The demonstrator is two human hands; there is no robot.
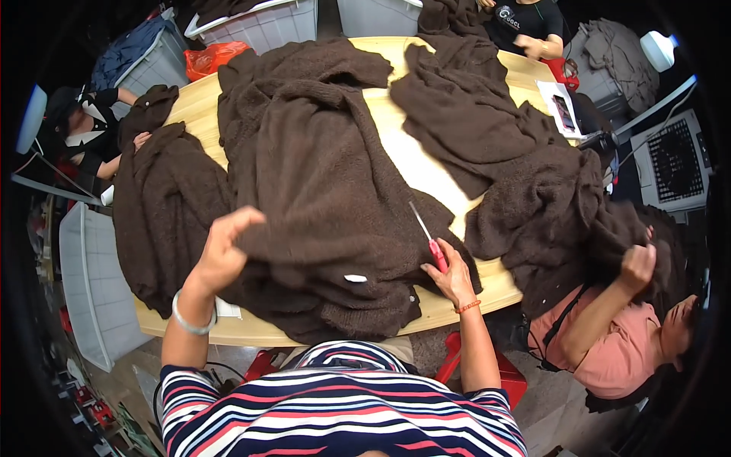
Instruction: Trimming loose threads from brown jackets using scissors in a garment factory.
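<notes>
A dark brown knitted garment (320, 175) lies spread over the table in front of me. My left hand (227, 247) is closed on its near left part, and the cloth beside the fingers is raised and blurred. My right hand (454, 276) rests at the garment's right edge, wrapped round red-handled scissors (437, 253) whose narrow metal blades point up and away from me. Between my hands, a small white label (355, 279) shows on the knit. Close to the near hem sits a small round button (413, 298).
Brown garments (167, 206) lie left and right on the wooden table (407, 152). Co-workers handle cloth at left and right (601, 335); another person (529, 30) is at the far side. Grey bins (259, 29) stand beyond the table, another bin (87, 282) at left. A red stool (506, 373) is beside me.
</notes>
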